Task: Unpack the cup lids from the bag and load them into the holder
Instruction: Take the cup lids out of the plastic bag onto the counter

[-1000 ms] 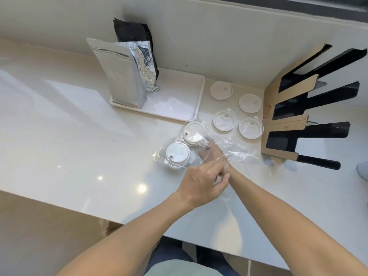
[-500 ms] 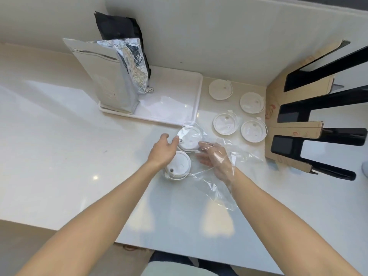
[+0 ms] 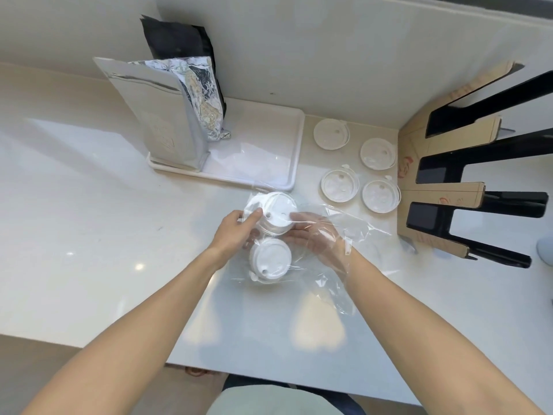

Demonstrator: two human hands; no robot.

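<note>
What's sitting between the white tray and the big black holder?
In the head view, four loose cup lids lie flat on the counter between the white tray and the black holder, in two rows of two.

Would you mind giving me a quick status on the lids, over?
Left hand gripping far lid stack from outside clear bag. Right hand inside bag, on same stack. Near stack still bagged. Holder unloaded, path clear.

From my remote view, a pale glossy counter (image 3: 89, 223) ran under a plain off-white wall (image 3: 299, 55). Small bright ceiling-light reflections dotted its left half, and softer sheen lay near its front edge. Beyond that edge, tan floor (image 3: 45, 354) showed.
</note>
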